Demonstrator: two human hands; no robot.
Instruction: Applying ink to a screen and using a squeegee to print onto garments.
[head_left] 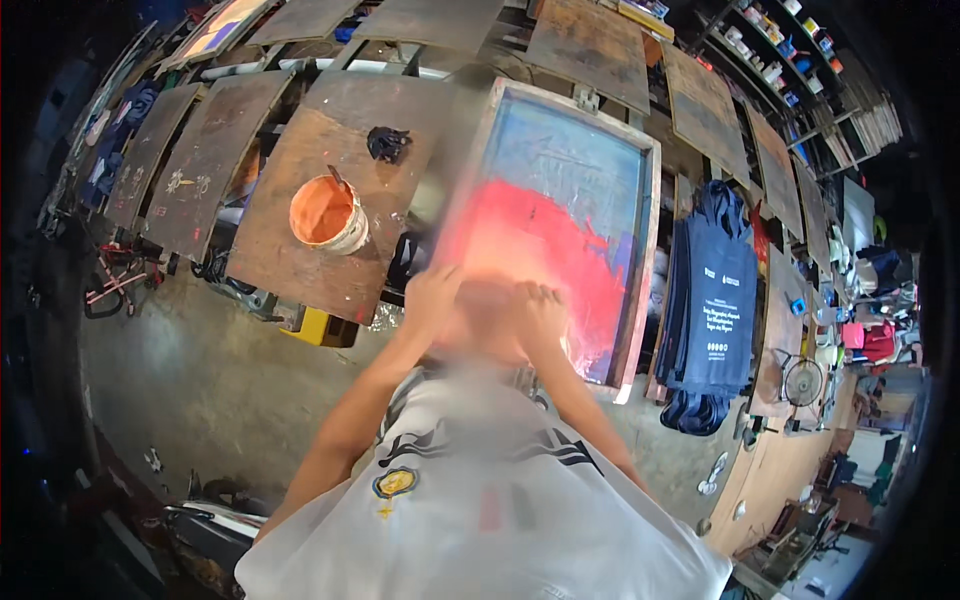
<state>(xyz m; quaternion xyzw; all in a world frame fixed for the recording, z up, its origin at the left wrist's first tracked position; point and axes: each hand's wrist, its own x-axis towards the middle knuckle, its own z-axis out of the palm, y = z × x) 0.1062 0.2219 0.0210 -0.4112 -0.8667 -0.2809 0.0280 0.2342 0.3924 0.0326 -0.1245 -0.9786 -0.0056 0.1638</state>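
A screen-printing frame (650, 215) with a wooden rim lies in front of me, its blue mesh (565, 145) bare at the far end. Wet red ink (545, 235) covers the nearer part of the mesh. Over the near end, my left hand (432, 300) and my right hand (543, 310) are closed side by side on a brownish squeegee (492, 300). A smear in the picture blurs the squeegee, and its lower edge is hidden. A metal clamp (587, 98) sits at the frame's far edge.
Left of the frame, a bucket of orange-red ink (328, 214) with a stick and a crumpled black cloth (388, 144) stand on a wooden board (290, 250). Dark blue tote bags (712, 290) lie stacked on the right. A shelf of containers (780, 60) is at the far right.
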